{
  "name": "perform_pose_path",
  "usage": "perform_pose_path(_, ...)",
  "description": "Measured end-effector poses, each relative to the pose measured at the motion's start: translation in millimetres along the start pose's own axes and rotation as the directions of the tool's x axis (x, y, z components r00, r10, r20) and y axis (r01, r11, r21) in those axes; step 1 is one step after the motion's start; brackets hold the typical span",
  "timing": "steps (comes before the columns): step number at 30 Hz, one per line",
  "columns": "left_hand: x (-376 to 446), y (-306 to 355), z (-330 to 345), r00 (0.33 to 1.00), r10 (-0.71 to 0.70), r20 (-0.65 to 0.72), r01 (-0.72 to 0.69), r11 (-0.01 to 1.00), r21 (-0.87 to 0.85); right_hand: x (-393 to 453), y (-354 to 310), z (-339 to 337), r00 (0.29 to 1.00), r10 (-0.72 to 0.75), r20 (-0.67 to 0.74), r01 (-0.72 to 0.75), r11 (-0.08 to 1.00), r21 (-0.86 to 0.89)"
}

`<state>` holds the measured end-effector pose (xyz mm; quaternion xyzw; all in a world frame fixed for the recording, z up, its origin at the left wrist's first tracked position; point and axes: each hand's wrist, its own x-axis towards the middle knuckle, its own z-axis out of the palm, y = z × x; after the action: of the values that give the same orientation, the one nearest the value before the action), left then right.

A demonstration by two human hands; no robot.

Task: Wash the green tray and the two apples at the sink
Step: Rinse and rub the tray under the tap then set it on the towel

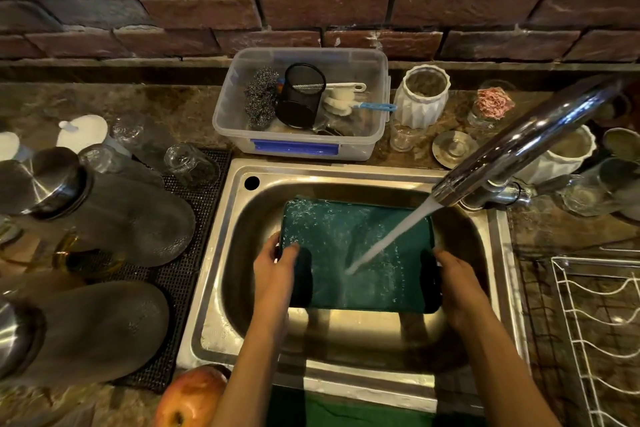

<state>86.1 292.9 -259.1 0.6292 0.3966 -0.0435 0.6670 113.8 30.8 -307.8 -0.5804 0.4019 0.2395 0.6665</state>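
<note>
One apple (189,399) is parked on the near-left bench; green tray (356,253) is gripped at both sides by left hand (277,267) and right hand (457,282), tap water (388,236) being run over it.

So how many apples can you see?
1. One apple sits on the counter by the sink's front left corner, cut off by the picture's bottom edge. The second isn't in view.
</note>
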Motion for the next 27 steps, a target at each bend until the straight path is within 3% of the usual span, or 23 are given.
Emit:
perform_pose_path(5, -6.0, 6.8, 1.6, 0.995, 0.074, 0.063, -0.077, 0.996, 0.048, 3.5, 21.0, -0.4, 0.991, 0.123, 0.054, -0.128, 0.988, 0.084)
perform_pose_path(11, -3.2, -6.2, -0.7, 0.991, 0.122, 0.054, -0.128, 0.981, 0.144, 0.0, 34.1, -2.8, 0.983, 0.150, 0.105, -0.164, 0.976, 0.141)
perform_pose_path(19, 33.1, -54.7, -1.9, 0.996, -0.083, -0.017, 0.085, 0.979, 0.188, 11.6, 31.9, -1.6, 1.000, 0.023, -0.004, -0.022, 0.989, 0.146)
perform_pose_path(27, 63.7, -80.4, 5.3, 0.988, -0.154, -0.013, 0.152, 0.955, 0.256, 38.6, 56.5, 3.5, 0.991, 0.111, -0.078, -0.103, 0.989, 0.104)
